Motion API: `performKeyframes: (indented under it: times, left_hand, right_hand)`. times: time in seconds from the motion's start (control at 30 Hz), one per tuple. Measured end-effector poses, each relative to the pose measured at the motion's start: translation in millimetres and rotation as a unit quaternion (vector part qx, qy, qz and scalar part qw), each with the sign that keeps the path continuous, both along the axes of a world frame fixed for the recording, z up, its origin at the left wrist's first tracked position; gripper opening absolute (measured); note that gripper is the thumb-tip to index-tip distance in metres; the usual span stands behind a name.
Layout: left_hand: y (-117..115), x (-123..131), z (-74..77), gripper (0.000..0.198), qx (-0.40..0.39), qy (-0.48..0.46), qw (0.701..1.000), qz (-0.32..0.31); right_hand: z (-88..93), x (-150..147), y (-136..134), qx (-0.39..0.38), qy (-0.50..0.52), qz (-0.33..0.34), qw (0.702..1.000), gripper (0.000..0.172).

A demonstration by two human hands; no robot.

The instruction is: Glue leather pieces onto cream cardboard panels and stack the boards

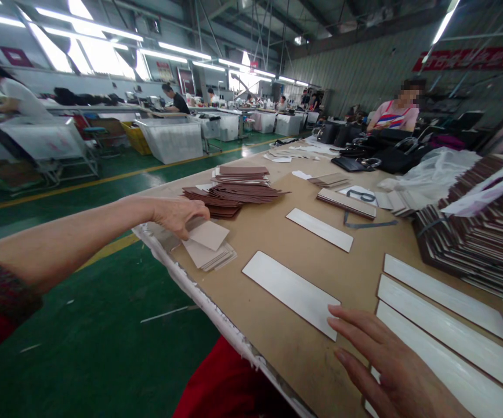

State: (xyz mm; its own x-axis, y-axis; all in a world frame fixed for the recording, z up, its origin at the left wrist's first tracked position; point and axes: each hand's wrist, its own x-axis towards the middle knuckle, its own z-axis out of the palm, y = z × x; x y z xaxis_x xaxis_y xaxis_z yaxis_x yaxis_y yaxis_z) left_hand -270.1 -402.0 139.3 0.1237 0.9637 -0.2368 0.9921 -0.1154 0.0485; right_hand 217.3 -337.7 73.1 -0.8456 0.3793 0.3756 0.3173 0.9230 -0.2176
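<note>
My left hand [176,213] reaches out to the table's left edge and pinches the top beige card [209,234] of a small stack of beige cards [210,254]. My right hand [386,363] lies flat on the brown table [277,238] near the front edge, fingers stretched out. Its fingertips touch the corner of a long white strip [292,292].
More white strips [445,334] lie to the right, another white strip [319,229] further back. Piles of dark brown pieces [234,191] sit behind the beige stack. A tall striped stack [477,232] stands at right. A seated person [394,113] works at the far end; a green floor lies at left.
</note>
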Motion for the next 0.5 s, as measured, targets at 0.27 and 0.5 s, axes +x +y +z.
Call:
performKeyframes:
  times: [0.27,0.5]
  left_hand:
    - [-9,89,48.7,0.054,0.0,-0.004,0.99,-0.138]
    - [-9,117,64.6,0.052,-0.001,-0.015,0.986,-0.165]
  right_hand:
    - [43.8,-101,-9,-0.072,-0.009,0.066,0.995,0.072]
    - [32.1,-150,-16,-0.201,-0.002,0.091,0.975,0.053]
